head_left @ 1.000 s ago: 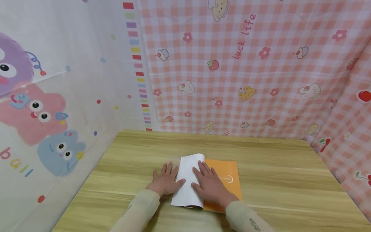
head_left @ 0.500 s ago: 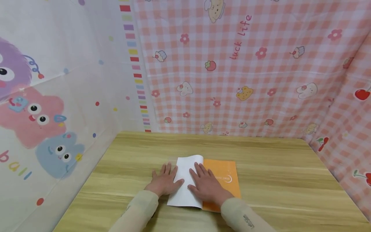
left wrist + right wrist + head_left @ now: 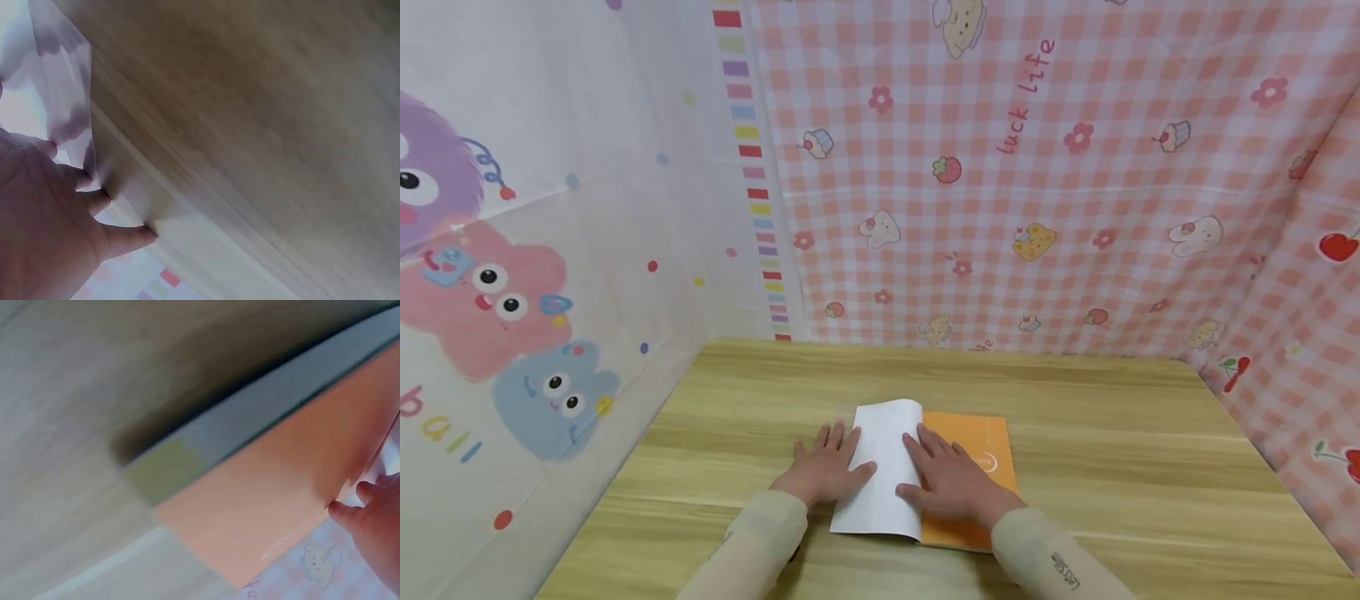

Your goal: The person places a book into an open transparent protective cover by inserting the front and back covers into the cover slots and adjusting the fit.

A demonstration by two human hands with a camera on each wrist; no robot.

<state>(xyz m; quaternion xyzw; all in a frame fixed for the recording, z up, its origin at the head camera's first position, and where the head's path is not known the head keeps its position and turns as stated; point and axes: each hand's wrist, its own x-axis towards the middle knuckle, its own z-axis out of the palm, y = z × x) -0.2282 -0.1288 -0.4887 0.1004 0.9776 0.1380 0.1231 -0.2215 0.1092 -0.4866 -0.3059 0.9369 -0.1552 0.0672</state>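
Observation:
A book lies on the wooden table with a white leaf (image 3: 883,512) folded over to the left and an orange page (image 3: 966,423) on the right, bearing a small white print. Fingers spread, my left hand (image 3: 823,468) rests on the leaf's left edge, the thumb on the paper and the other fingertips by the table. In the left wrist view, its fingers reach past the paper's edge onto the wood. My right hand (image 3: 958,485) lies across the fold, fingertips on the white leaf and palm over the orange page. The right wrist view shows the book's thick page edge (image 3: 250,406).
The wood-grain table (image 3: 1120,467) extends around the book on all sides. A pink checked cloth (image 3: 1000,208) hangs behind it, and a white cartoon-print cloth (image 3: 647,208) hangs to the left.
My right hand slid left across the white leaf, then back right toward the fold. The leaf's front edge has settled flatter and slightly left. My left hand stays nearly still.

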